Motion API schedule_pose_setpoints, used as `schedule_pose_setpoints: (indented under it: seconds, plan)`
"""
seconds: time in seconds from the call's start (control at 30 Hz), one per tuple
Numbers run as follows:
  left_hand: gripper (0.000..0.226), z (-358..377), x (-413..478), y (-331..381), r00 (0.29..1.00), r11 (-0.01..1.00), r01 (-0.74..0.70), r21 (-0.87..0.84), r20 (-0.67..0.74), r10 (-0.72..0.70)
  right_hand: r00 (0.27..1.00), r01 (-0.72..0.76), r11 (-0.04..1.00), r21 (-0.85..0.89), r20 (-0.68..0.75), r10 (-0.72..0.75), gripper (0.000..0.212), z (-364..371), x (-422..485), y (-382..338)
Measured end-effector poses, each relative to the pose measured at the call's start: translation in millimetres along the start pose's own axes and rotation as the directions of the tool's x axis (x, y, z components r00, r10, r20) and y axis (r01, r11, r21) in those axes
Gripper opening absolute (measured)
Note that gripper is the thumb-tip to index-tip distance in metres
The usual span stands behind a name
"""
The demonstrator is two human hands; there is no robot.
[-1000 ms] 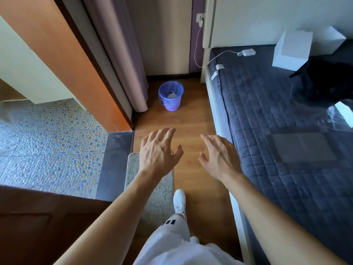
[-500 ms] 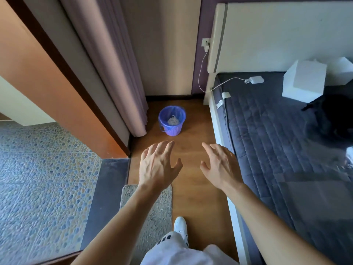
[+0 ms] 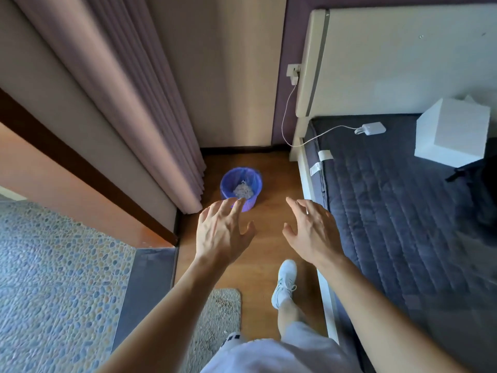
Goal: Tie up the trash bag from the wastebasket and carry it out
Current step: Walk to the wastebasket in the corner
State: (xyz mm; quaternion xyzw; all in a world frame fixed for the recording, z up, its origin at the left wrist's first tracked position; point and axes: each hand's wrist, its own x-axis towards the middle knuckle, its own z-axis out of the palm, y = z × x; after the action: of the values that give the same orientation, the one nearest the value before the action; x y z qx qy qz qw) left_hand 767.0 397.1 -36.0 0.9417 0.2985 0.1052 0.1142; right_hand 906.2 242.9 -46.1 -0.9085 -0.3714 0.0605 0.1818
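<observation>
Bed (image 3: 403, 211) with dark quilted cover fills the right side; white box (image 3: 451, 133) and white charger (image 3: 372, 128) lie on it, cable running to a wall socket. Pleated curtain (image 3: 129, 90) hangs at left. Wood floor (image 3: 271, 238) between them. Left hand (image 3: 220, 232) and right hand (image 3: 314, 232) both held out palm-down, fingers (image 3: 236, 204) spread wide, holding and touching nothing. Purple wastebasket (image 3: 251, 203) stands on the floor by the curtain foot, purple trash bag (image 3: 231, 181) lining it, crumpled paper inside. White sneaker (image 3: 285, 284) below. No readable writing.
</observation>
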Motion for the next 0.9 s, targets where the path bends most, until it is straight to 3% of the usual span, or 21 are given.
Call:
schedule_pose_setpoints:
  seconds: [0.2,0.43,0.9]
  plan:
    - [0.057,22.2,114.7,15.3,0.999,0.999,0.045,0.019,-0.029,-0.045,1.0,0.012,1.0,-0.009,-0.013,-0.012,0.059,-3.5,120.3,44.7]
    - [0.061,51.9,230.8,32.4,0.989,0.99,0.14,0.029,0.041,-0.141,0.998,0.066,0.997,-0.034,0.024,-0.065,0.061,-22.3,250.5,93.7]
    - [0.059,56.9,298.5,-29.3,0.917,0.917,0.397,0.033,-0.05,-0.395,0.956,0.246,0.969,-0.023,0.17,-0.238,0.061,9.3,395.2,68.7]
